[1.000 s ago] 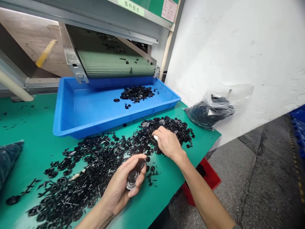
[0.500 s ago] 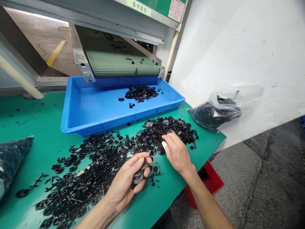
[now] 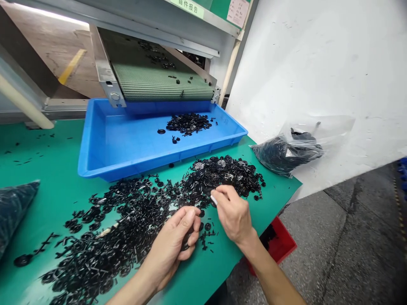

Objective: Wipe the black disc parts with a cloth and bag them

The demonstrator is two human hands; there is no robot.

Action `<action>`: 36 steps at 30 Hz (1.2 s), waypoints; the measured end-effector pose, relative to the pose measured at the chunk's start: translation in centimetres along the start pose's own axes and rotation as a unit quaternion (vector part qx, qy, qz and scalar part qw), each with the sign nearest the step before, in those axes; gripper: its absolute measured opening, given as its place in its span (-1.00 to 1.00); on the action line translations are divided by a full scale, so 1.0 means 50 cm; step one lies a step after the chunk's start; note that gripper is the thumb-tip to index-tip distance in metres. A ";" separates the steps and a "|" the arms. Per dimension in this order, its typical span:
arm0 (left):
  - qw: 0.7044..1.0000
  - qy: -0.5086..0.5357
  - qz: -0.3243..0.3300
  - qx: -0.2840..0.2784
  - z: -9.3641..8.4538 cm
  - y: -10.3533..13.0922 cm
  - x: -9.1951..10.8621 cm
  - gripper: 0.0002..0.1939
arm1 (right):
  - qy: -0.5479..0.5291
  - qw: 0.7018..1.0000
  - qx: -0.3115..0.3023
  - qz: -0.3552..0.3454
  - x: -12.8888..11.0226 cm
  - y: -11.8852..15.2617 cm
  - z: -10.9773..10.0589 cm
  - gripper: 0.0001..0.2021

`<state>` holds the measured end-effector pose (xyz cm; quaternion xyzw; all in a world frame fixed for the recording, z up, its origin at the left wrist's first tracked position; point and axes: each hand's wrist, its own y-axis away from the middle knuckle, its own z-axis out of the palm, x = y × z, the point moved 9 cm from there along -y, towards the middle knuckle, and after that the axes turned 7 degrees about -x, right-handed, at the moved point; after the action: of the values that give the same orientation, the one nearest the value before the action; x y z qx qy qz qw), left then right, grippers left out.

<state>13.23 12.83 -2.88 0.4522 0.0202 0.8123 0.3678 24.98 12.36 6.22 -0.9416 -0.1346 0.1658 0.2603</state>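
The heap of black parts [image 3: 211,171] lies just beyond the right hand's [image 3: 234,215] curled fingers, any pinch undeterminable, farther from the left hand's [image 3: 171,239], wrapped around dark pieces [image 3: 186,241].

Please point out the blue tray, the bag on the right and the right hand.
Blue tray [image 3: 136,140], head view: bare floor.
Bag [image 3: 282,154], head view: filled body.
Right hand [image 3: 234,215], head view: back of hand.

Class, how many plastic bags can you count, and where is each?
2: a dark-filled bag at the picture's left edge, cropped, and a clear bag at the right end of the table, by the white wall. Others may be hidden.
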 end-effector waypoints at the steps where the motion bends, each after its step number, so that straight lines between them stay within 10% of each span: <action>1: 1.000 -0.011 0.001 0.004 -0.001 0.000 -0.002 -0.72 | -0.019 0.999 0.002 -0.030 -0.022 0.009 -0.005 -0.77; 5: 0.999 -0.046 0.002 0.000 -0.002 0.002 -0.011 -0.72 | -0.135 0.986 -0.048 -0.082 -0.069 0.032 -0.007 -0.75; 19: 0.963 -0.269 0.013 -0.029 0.012 0.010 0.012 -0.64 | -0.453 0.830 -0.301 0.124 0.002 0.039 0.070 -0.66; 25: 0.958 -0.284 0.032 -0.034 0.008 0.014 0.012 -0.69 | -0.533 0.770 -0.228 0.266 0.019 0.066 0.111 -0.83; 32: 0.899 -0.430 0.040 -0.067 0.020 0.027 0.018 -0.60 | -0.350 0.894 -0.255 0.113 -0.018 0.050 0.051 -0.64; 36: 0.875 -0.473 0.037 -0.095 0.023 0.028 0.021 -0.60 | -0.322 0.912 -0.247 0.062 -0.027 0.044 0.037 -0.74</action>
<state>12.94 12.10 -0.93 0.7459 -0.2499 0.5126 0.3443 23.41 10.88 3.87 -0.8780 -0.1888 0.4371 -0.0487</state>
